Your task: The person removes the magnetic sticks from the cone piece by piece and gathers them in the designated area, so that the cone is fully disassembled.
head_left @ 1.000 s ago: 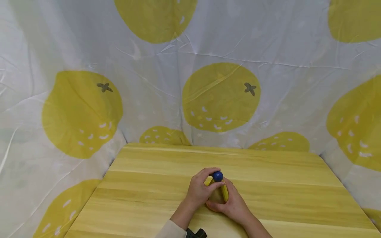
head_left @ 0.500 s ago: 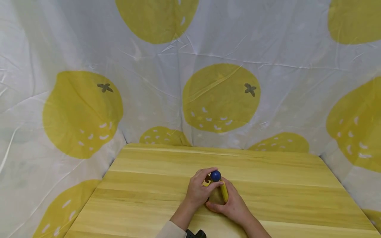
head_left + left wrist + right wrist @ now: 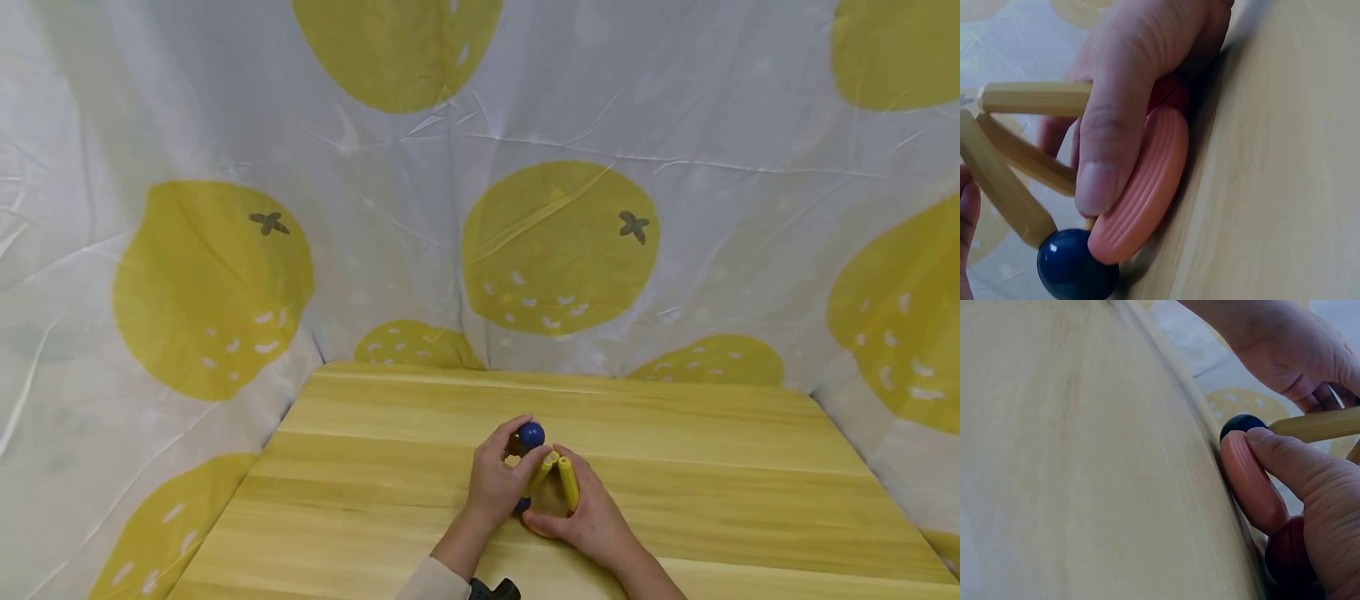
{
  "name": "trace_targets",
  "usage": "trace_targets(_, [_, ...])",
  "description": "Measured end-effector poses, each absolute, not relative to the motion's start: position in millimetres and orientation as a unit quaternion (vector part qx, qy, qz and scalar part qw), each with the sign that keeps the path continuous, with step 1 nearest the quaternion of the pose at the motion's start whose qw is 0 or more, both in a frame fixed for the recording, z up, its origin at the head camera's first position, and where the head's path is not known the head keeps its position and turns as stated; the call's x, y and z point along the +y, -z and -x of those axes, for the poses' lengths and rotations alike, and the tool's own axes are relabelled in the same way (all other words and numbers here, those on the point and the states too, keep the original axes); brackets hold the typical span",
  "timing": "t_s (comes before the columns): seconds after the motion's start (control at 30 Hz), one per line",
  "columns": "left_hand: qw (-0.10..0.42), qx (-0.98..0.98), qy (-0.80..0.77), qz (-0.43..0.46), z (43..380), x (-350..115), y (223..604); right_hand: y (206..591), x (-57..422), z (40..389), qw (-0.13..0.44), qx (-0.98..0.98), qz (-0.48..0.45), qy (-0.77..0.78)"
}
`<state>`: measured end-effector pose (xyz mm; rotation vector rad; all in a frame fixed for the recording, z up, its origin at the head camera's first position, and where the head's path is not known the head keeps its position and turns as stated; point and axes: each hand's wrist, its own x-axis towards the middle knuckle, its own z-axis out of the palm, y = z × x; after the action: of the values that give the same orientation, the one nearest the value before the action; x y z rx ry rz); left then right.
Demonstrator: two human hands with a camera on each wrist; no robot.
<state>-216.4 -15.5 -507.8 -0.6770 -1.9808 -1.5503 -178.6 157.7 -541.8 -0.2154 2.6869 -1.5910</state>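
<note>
My left hand (image 3: 498,479) holds a glossy blue ball (image 3: 532,434) between forefinger and thumb, just left of the tips of yellow magnetic building rods (image 3: 568,483). Those rods lean toward one another, their upper ends bare. Around the base of this frame my right hand (image 3: 581,508) curls, its thumb on an orange curved ridged rod (image 3: 1252,481) beside another blue ball (image 3: 1241,425). A dark red ball (image 3: 1288,553) joins the curved rod's other end. In the left wrist view, the left thumb overlaps a similar orange curved rod (image 3: 1147,187) next to a blue ball (image 3: 1077,265).
The frame stands on a wooden table (image 3: 375,467) with light grain. Behind and beside the table hangs a pale cloth (image 3: 390,242) printed with large yellow fruit. A black strap piece (image 3: 495,589) shows by the left wrist.
My left hand has moved the blue ball up and left, off the tops of the yellow rods, baring their ends. The right hand stays nearly still around the frame.
</note>
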Motion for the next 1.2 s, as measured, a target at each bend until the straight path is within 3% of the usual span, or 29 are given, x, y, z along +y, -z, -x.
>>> trace_targets(0.5, [0.164,-0.812,0.556,0.070,241.7,-59.7,520.5,543.9,156.3,177.9,0.012,0.871,0.048,0.489])
trace_targets(0.73, [0.137,-0.878,0.454,0.066,251.8,-79.2,533.2,544.6,157.0,177.7,0.011,0.874,0.047,0.484])
trace_targets(1.2, [0.098,-0.897,0.426,0.064,253.6,-85.5,540.0,543.0,157.1,178.4,0.013,0.873,0.048,0.486])
